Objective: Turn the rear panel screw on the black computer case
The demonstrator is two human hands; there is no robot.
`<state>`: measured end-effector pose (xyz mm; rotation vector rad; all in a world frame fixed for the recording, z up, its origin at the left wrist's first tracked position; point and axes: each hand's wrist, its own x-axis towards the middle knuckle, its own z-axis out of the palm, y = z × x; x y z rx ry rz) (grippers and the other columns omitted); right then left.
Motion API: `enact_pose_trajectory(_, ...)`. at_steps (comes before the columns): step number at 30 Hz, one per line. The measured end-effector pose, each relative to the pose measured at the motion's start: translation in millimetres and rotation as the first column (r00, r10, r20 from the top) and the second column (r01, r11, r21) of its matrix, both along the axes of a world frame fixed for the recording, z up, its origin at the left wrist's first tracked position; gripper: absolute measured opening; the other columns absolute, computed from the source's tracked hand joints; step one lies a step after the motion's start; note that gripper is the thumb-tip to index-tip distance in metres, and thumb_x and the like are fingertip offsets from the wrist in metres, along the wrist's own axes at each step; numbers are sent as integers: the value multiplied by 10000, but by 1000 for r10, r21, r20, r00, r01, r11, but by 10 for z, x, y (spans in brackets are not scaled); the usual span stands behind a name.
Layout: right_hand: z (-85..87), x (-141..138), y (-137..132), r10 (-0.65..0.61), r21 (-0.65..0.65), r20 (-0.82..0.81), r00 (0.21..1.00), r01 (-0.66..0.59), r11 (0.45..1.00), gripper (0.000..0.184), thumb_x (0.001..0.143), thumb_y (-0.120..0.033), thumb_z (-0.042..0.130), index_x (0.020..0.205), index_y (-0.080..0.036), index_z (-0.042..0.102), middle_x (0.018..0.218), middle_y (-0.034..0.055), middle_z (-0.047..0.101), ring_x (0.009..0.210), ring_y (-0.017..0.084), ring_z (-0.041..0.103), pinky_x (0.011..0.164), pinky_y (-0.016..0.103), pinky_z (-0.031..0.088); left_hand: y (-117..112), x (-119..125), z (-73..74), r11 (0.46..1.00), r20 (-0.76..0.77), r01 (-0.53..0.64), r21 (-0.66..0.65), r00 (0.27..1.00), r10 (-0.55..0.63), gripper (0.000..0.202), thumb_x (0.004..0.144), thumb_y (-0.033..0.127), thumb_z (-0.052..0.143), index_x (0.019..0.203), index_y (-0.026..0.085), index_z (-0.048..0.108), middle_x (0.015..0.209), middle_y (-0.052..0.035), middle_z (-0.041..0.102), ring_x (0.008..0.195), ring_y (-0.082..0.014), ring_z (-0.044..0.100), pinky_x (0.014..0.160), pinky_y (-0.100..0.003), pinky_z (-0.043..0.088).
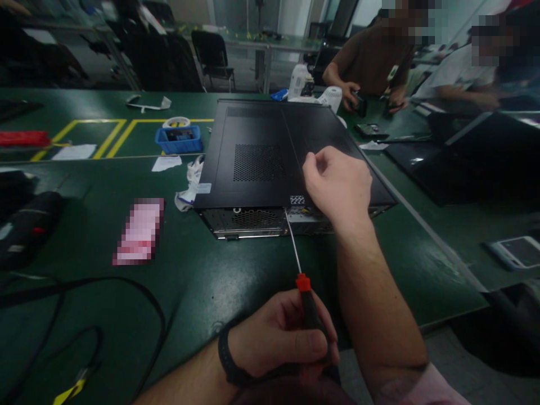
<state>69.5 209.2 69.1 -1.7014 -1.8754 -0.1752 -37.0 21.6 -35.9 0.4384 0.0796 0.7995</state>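
A black desktop computer case point(261, 126) lies flat on the green worktable, its rear panel point(253, 218) towards me. My left hand point(282, 334), with a dark band on the wrist, is wrapped around the handle of a screwdriver point(311, 312). The handle is black with a red collar. Its thin metal shaft points away from me, and the tip meets the top edge of the rear panel, near the middle. On the right part of the case's top rests my right hand point(337, 183), fingers curled and thumb against the index finger. Whether anything is pinched there is hidden.
Left of the case are a pink blurred rectangle point(139, 230), a blue bin point(179, 139), white gloves point(192, 183) and a black cable point(143, 292). A black panel point(468, 157) and a phone-like device point(517, 252) lie right. Two people work across the table.
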Motion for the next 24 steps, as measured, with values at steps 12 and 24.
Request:
enact_pose_trajectory(12, 2, 0, 9, 0, 3, 7, 1000, 0, 1000, 362, 997, -471, 486, 902, -221, 731, 831, 88, 732, 764, 236, 613, 758, 391, 429, 6, -30, 69, 998, 11, 41, -40, 999, -41, 376, 842, 326, 855, 1135, 106, 773, 919, -121, 803, 585, -119, 706, 545, -197, 532)
enact_pose_trajectory(24, -12, 4, 18, 3, -3, 6, 1000, -3, 1000, 361, 1004, -474, 479, 911, -224, 722, 854, 91, 721, 815, 259, 635, 788, 405, 444, -2, -4, -91, 999, -26, 16, -48, 1000, -17, 372, 749, 321, 949, 947, 139, 693, 780, -30, 752, 471, -97, 653, 432, -179, 506)
